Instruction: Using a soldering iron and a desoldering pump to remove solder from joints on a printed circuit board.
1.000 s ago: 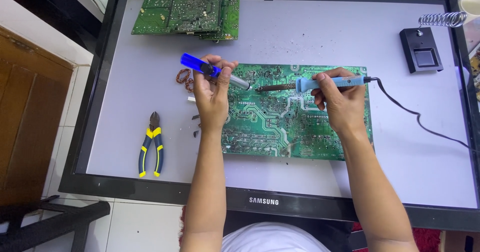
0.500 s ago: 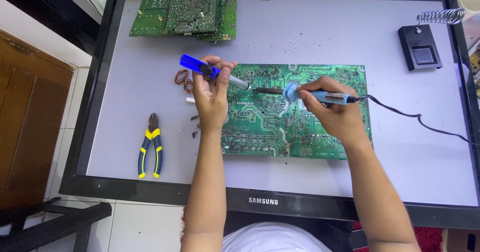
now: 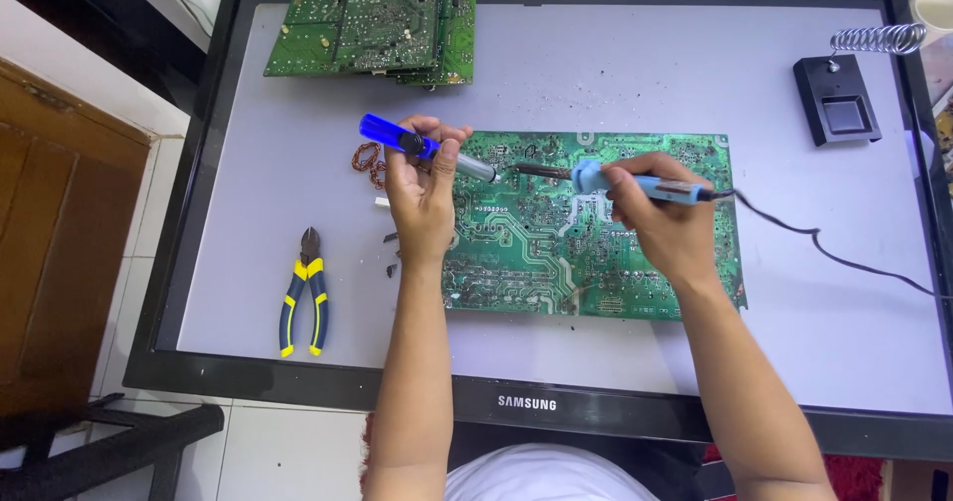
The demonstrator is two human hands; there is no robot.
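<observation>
**Two tools meeting over a green circuit board**

The left hand [image 3: 425,198] is closed around a blue desoldering pump [image 3: 422,147], fingers wrapped about its barrel and thumb near the top, the metal nozzle pointing right and slightly down toward the upper part of the board. The right hand [image 3: 663,221] is curled in a pen-like grip on a soldering iron [image 3: 606,177] with a light blue handle; its dark tip points left, toward the pump's nozzle, the two ends close together but, as far as can be told, not touching. A black cord [image 3: 844,258] trails from the iron's rear away to the right of that hand.

Beneath both hands lies a large green circuit board [image 3: 536,253], solder side up, resting flat on the pale screen of a flat television [image 3: 615,74] laid face up (its black frame runs all around). Just left of the left hand sit a small coil of copper wire [image 3: 369,161] and a few tiny scraps. Further left and lower lie pliers [image 3: 304,292] with blue and yellow handles. Well beyond the left hand's fingertips, at the far edge, is a stack of green boards [image 3: 377,24]. Far to the right of the right hand stands a black iron stand [image 3: 839,104] with a spring holder
</observation>
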